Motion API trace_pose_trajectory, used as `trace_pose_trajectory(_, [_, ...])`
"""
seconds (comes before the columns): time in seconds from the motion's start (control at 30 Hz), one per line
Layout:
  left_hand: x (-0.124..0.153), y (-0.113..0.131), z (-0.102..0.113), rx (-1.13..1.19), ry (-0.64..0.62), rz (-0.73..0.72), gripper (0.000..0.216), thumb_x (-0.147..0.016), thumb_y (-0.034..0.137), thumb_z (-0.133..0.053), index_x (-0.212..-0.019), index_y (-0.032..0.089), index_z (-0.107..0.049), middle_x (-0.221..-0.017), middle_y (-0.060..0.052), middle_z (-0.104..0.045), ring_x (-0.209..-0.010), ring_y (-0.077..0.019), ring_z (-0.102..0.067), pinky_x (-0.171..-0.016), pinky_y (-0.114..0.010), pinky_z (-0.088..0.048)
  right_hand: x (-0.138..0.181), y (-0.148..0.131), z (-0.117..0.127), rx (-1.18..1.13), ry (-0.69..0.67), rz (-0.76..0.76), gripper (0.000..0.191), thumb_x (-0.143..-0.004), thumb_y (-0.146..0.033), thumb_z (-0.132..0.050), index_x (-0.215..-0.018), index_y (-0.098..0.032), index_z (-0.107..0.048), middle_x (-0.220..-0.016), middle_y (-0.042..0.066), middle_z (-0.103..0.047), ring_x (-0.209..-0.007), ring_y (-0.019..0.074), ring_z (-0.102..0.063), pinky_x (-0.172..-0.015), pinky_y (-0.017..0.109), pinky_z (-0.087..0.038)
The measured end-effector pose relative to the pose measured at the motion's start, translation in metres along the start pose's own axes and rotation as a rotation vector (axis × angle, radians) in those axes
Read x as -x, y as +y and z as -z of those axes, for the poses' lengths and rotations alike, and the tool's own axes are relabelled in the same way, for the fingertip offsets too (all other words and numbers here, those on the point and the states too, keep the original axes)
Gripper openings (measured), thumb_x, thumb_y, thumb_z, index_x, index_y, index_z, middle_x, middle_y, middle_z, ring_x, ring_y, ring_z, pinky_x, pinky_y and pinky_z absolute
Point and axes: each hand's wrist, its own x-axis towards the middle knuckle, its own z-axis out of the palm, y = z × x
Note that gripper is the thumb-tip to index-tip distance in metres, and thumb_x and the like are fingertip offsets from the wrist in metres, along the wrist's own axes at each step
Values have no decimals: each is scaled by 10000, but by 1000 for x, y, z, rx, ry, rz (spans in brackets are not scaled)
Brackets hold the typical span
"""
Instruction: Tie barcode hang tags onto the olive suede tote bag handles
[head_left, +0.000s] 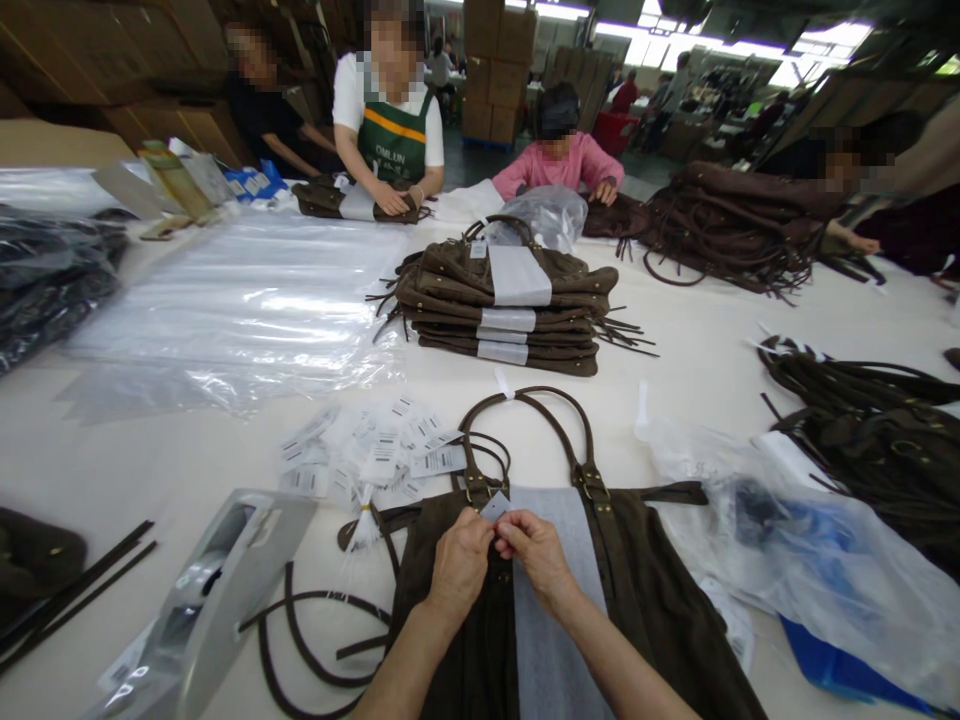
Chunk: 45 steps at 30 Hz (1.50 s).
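A: How do the two hands sit?

B: Both forearms come up from the bottom edge and meet over the brown bag (645, 600), which lies flat on the white tabletop (697, 350) right in front of the person. The left hand (459, 565) is knuckles up with its fingers curled in. The right hand (536, 555) mirrors it, and the fingertips of both meet at the bag's top edge.

A: And the grip of each?

B: Each is closed to a pinch on the small tag (495, 507), thumb and forefinger tips pressed on it, just between the bases of the bag's two handles. The tag stands at the top of the grey paper band (544, 640) that runs down the middle of the bag.

A: Any containers about?

B: Just right of the bag lies a clear plastic bag (825, 560) with something dark and something blue inside; what exactly, I cannot tell. Beyond the bag, further up the tabletop, a stack of brown bags (510, 310) sits with white bands round them, and a crumpled clear bag (547, 215) lies behind that stack. Left of the bag's handles, loose barcode tags (375, 455) are scattered. Beyond those is a pile of flat plastic sleeves (240, 300).
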Motion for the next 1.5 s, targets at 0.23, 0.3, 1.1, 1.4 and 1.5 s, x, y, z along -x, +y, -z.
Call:
trace_pose_trajectory(0.23, [0, -2, -1, -8, 1, -28, 271, -837, 233, -344, -722, 198, -587, -757, 0, -512, -694, -85, -515, -617, -177, -357, 1, 0, 2, -2, 9, -5, 260, -608, -393, -639, -665, -147, -576, -530, -21, -567, -491, 86, -500, -497, 216, -400])
trace_pose_trajectory(0.3, [1, -3, -2, -21, -7, -32, 276, -840, 234, -338, -721, 199, -585, -762, -1, -515, -701, -86, -517, -616, -177, -355, 1, 0, 2, 6, 4, -4, 258, -609, -390, -637, -664, -146, -575, -528, -23, -565, -491, 85, -499, -497, 215, -401])
trace_pose_trajectory(1.1, [0, -12, -4, 142, -3, -35, 224, -771, 111, -329, -715, 176, -536, -757, -14, -504, -712, -109, -510, -669, -219, -402, -5, 14, -3, 161, -17, 38, 195, -653, -369, -541, -627, -179, -502, -487, -50, -505, -449, 87, -470, -439, 210, -378])
trace_pose_trajectory(1.4, [-5, -9, -11, 94, 45, 66, 210, -772, 137, -348, -656, 160, -521, -699, -15, -512, -668, -109, -508, -618, -214, -378, -6, 13, -8, 74, 18, -47, 222, -598, -373, -572, -591, -160, -511, -458, -34, -524, -407, 75, -473, -389, 189, -374])
trace_pose_trajectory(1.5, [-4, -10, -13, 82, 48, 73, 219, -777, 144, -344, -641, 159, -516, -688, -15, -510, -651, -107, -508, -596, -213, -369, -7, 17, -10, 83, 47, -50, 211, -606, -363, -563, -582, -163, -502, -449, -38, -517, -396, 74, -469, -375, 183, -365])
